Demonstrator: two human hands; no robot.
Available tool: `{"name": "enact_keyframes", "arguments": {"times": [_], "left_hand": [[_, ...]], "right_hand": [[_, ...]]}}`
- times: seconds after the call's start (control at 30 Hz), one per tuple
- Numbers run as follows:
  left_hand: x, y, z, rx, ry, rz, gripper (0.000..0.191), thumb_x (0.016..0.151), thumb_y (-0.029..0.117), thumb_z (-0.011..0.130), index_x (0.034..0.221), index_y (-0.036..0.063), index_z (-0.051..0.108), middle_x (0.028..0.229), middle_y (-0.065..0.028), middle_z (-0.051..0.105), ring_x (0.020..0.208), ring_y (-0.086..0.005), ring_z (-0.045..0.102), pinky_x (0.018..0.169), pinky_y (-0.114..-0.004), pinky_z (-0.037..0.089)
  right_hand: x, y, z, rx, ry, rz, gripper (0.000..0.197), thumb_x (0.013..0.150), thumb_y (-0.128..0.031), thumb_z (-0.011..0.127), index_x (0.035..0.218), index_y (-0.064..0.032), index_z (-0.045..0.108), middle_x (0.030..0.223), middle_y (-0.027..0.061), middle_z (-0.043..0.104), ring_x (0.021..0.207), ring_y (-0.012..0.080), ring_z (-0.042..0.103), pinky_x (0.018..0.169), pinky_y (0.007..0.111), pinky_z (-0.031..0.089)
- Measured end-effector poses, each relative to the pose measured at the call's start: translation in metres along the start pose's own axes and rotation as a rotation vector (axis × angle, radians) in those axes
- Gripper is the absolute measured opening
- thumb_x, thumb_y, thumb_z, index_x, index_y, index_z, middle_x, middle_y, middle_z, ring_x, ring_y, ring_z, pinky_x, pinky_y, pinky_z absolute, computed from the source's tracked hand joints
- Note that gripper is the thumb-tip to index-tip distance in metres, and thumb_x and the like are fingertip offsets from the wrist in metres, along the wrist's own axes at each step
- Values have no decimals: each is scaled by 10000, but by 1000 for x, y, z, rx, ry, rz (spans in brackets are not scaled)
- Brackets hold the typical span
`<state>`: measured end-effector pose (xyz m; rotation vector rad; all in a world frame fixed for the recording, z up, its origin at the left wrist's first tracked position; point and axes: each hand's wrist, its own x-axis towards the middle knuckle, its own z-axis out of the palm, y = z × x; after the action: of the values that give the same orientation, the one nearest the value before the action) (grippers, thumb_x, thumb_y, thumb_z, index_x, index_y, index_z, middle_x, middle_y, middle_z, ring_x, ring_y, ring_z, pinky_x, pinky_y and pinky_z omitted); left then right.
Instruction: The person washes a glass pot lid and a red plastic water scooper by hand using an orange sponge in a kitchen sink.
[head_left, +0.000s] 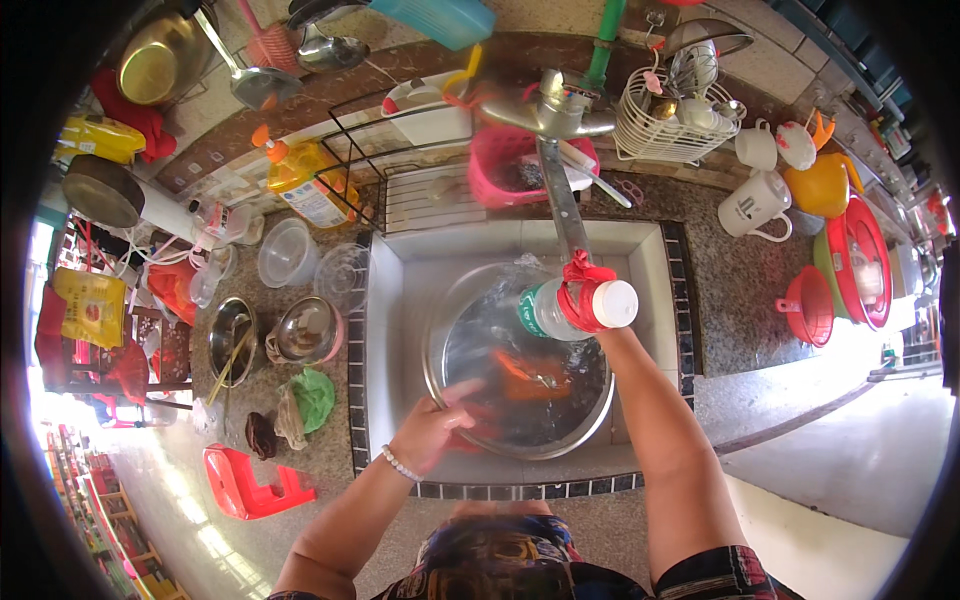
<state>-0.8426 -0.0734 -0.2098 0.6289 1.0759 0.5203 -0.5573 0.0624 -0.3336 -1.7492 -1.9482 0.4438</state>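
A round metal basin (431, 360) with water stands in the tiled sink (630, 457), and an orange item (536, 375) lies in the water. My left hand (442, 420), blurred and wearing a beaded bracelet, is at the basin's lower left rim with its fingers apart. My right forearm reaches to the faucet's end, where a clear plastic bottle piece (551, 309) with a white cap is tied on with red cloth. The bottle piece hides my right hand, so its grip cannot be told. Above the sink rises the metal faucet (559, 187).
Left of the sink are a metal bowl with chopsticks (232, 337), plastic bowls (287, 253) and a green plastic bag (311, 397). Behind stand a yellow soap bottle (319, 187), a pink basket (499, 169) and a white utensil rack (667, 127). A white mug (754, 204) is at right.
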Motion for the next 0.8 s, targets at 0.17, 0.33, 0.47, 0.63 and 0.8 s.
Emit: {"name": "enact_keyframes", "arguments": {"times": [0.17, 0.33, 0.47, 0.63, 0.8], "left_hand": [[29, 4, 8, -30, -207, -178, 587, 815, 52, 467, 1389, -8, 362, 1093, -209, 628, 978, -312, 660, 754, -358, 571], [55, 2, 19, 13, -209, -229, 522, 928, 195, 476, 1414, 62, 339, 1179, -178, 572, 935, -284, 669, 732, -378, 576], [75, 3, 43, 109, 15, 20, 552, 959, 335, 488, 1446, 155, 303, 1253, -129, 519, 923, -233, 656, 702, -397, 576], [148, 19, 17, 1033, -46, 413, 475, 861, 204, 604, 1288, 50, 465, 1113, -205, 607, 940, -313, 642, 819, -406, 522], [175, 32, 32, 1046, 37, 887, 383, 798, 178, 621, 1142, 24, 549, 1057, -223, 622, 952, -375, 610, 848, -402, 482]], "right_hand": [[-17, 69, 3, 357, -232, 227, 341, 826, -242, 643, 1106, -65, 562, 858, 124, 653, 738, 280, 629, 645, 369, 496], [-78, 69, -31, 552, -216, 472, 244, 937, -269, 535, 1062, -65, 580, 656, 62, 561, 476, 139, 522, 399, 303, 414], [-108, 75, -37, 650, -230, 686, 260, 948, -302, 517, 1048, -73, 588, 640, 43, 542, 489, 118, 522, 386, 276, 422], [-120, 67, -36, 793, -85, 725, 289, 965, -331, 497, 1066, -73, 577, 684, 24, 536, 460, 114, 489, 350, 270, 422], [-128, 59, -36, 774, -57, 798, 301, 962, -346, 514, 1067, -70, 574, 707, 38, 545, 443, 116, 475, 342, 269, 416]]}}
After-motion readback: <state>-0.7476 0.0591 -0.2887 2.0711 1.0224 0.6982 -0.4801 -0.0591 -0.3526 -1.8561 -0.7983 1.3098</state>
